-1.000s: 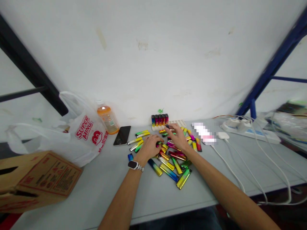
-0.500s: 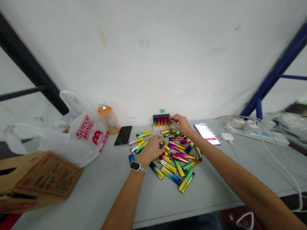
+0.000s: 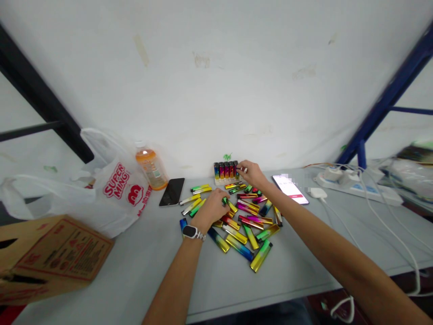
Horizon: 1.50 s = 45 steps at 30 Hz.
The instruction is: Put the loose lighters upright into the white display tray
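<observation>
Several shiny multicoloured lighters stand upright in a clear holder (image 3: 221, 182) near the wall. At the right end of this row, my right hand (image 3: 252, 174) has its fingers closed on a lighter. My left hand (image 3: 214, 206), with a watch on the wrist, is closed on a green-and-yellow lighter (image 3: 232, 206) above the pile. Many more lighters lie loose around and in front of both hands, such as a blue-and-yellow one (image 3: 239, 247) and a green-and-gold one (image 3: 261, 256) nearest the table's front edge.
Left of the pile are a dark phone (image 3: 172, 192), an orange drink bottle (image 3: 152, 167), a white plastic bag (image 3: 118, 194) and a cardboard box (image 3: 57, 257). To the right lie a lit phone (image 3: 290, 189), a white charger (image 3: 318, 193) and a power strip (image 3: 365, 189) with cables.
My right hand has moved slightly left against the end of the row, where a lighter now stands. My left hand has raised the green-and-yellow lighter into clearer view. The camera has shifted slightly.
</observation>
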Tool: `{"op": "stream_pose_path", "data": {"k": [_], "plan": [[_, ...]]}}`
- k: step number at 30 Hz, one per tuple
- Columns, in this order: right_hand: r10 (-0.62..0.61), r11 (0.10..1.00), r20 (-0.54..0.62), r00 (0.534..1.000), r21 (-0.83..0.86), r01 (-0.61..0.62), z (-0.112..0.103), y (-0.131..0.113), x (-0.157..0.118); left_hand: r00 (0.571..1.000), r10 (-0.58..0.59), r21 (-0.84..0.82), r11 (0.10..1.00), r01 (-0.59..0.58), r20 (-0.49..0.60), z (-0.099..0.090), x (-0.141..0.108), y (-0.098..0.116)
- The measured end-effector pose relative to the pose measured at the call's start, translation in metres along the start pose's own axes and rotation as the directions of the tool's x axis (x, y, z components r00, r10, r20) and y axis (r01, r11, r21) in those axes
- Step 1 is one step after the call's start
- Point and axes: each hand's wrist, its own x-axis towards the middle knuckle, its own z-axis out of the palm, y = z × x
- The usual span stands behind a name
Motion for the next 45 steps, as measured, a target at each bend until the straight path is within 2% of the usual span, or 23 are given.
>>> {"op": "stream_pose_path", "data": {"k": [4, 10, 13, 17, 23, 29, 36, 39, 42, 45], "plan": [[-0.043, 0.988, -0.061, 0.997, -0.148, 0.034, -0.001, 0.0, -0.004, 0.998, -0.062, 0.082, 0.995, 0.064, -0.025, -0.003, -0.001, 0.007], [-0.009, 0.977, -0.031, 0.999, -0.212, 0.003, -0.004, -0.007, -0.015, 0.968, -0.19, 0.295, 0.927, 0.232, -0.165, 0.003, -0.004, 0.025], [0.035, 0.98, -0.102, 0.994, -0.19, -0.053, -0.006, -0.016, -0.026, 0.946, -0.232, 0.356, 0.884, 0.303, -0.228, 0.008, -0.003, 0.028], [0.094, 0.987, -0.2, 0.975, -0.106, -0.117, -0.006, -0.03, -0.045, 0.93, -0.26, 0.38, 0.858, 0.346, -0.259, 0.013, 0.0, 0.026], [0.117, 0.99, -0.225, 0.967, -0.049, -0.131, -0.005, -0.05, -0.065, 0.901, -0.314, 0.376, 0.829, 0.414, -0.3, 0.011, 0.002, 0.023], [0.11, 0.992, -0.207, 0.972, -0.044, -0.122, -0.005, -0.061, -0.07, 0.911, -0.304, 0.356, 0.849, 0.391, -0.278, 0.013, 0.006, 0.018], [0.131, 0.991, -0.191, 0.973, 0.041, -0.126, 0.002, -0.064, -0.073, 0.932, -0.178, 0.266, 0.926, 0.267, -0.317, 0.013, 0.014, 0.014], [0.143, 0.989, -0.181, 0.973, 0.048, -0.137, 0.004, -0.065, -0.075, 0.94, -0.158, 0.245, 0.94, 0.237, -0.303, 0.01, 0.017, 0.015], [0.163, 0.987, -0.148, 0.975, 0.027, -0.161, 0.004, -0.067, -0.076, 0.944, -0.173, 0.235, 0.941, 0.243, -0.282, 0.006, 0.015, 0.018], [0.174, 0.985, -0.124, 0.977, 0.009, -0.174, 0.004, -0.067, -0.078, 0.932, -0.222, 0.295, 0.905, 0.306, -0.286, 0.0, 0.009, 0.02]]}}
